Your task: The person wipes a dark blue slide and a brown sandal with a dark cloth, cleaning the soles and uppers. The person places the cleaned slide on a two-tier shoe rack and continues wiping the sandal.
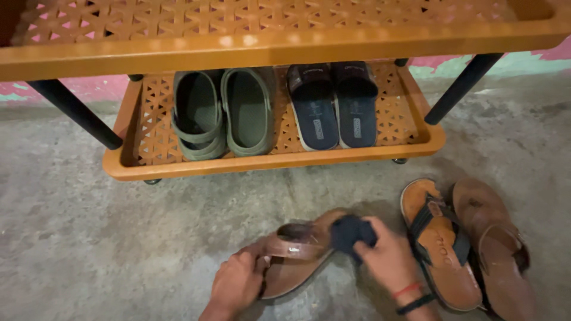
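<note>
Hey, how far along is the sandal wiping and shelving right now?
Done, it seems: green clogs and navy slides sit on the rack's lower shelf. In hand: left hand steadies a brown sandal while right hand presses a dark cloth on it. Left: two sandals on the floor.

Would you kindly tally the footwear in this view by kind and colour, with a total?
Green clogs on the rack's lower shelf: 2
Navy slides on the same shelf: 2
Brown strap sandals on the floor: 3, one steadied by the left hand, while the right hand presses a dark cloth on it, two beside it
Total: 7
</note>
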